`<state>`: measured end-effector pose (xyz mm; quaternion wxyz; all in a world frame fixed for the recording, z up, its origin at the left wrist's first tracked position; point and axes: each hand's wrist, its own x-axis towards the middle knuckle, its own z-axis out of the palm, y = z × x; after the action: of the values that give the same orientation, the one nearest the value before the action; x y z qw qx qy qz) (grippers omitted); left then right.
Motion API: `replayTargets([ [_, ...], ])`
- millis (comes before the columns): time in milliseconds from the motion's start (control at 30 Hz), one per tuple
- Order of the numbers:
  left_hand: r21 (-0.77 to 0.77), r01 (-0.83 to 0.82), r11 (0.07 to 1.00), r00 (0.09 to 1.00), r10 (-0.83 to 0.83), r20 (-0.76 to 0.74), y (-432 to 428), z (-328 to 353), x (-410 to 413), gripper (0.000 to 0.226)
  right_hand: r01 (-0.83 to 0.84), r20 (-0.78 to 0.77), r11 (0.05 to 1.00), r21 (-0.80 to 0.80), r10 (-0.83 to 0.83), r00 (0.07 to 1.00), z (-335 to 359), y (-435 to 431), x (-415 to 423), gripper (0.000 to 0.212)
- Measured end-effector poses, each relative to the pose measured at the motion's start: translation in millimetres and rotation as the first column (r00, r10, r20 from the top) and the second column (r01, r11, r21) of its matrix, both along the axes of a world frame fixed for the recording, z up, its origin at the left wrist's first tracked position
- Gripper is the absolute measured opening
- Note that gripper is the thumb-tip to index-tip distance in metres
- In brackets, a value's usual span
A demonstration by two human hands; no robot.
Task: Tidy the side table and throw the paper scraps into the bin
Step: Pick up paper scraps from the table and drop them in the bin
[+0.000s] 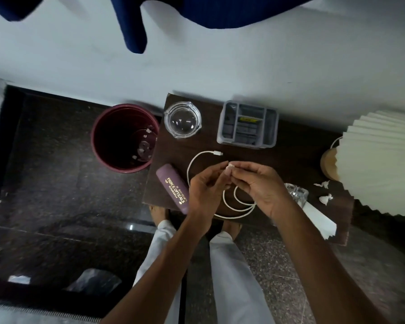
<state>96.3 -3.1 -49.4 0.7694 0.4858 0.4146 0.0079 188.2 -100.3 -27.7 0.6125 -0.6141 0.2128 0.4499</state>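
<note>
Paper scrap (230, 166) pinched between left hand (205, 190) and right hand (260, 185).

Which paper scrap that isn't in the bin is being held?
The scrap pinched between left hand and right hand; the other two scraps lie on the side table beside the lamp.

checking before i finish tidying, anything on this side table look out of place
Two crumpled paper scraps lie loose by the lampshade at the side table's right end; the white charging cable sprawls in loose loops. White paper overhangs the front edge.
</note>
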Motion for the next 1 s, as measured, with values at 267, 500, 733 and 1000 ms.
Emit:
replayTargets([
  [267,0.238,0.035,0.971,0.998,-0.045,0.041,58,-6,-19,0.028,-0.036,-0.111,0.995,0.095,0.046,0.993,-2,54,-17,0.023],
  [500,0.399,-0.006,0.917,1.000,0.002,0.009,101,-18,-31,0.022,-0.202,-0.092,0.979,-0.022,0.199,0.976,1,95,-28,0.033],
  [733,0.676,0.068,0.734,0.997,-0.071,-0.022,135,-28,-31,0.018,-0.120,-0.199,0.989,0.090,0.136,0.970,0,126,-38,0.050],
  [1000,0.370,-0.116,0.922,0.978,0.171,-0.119,167,-48,-38,0.014,-0.106,-0.058,0.994,-0.002,0.105,0.993,-5,146,-44,0.048],
])
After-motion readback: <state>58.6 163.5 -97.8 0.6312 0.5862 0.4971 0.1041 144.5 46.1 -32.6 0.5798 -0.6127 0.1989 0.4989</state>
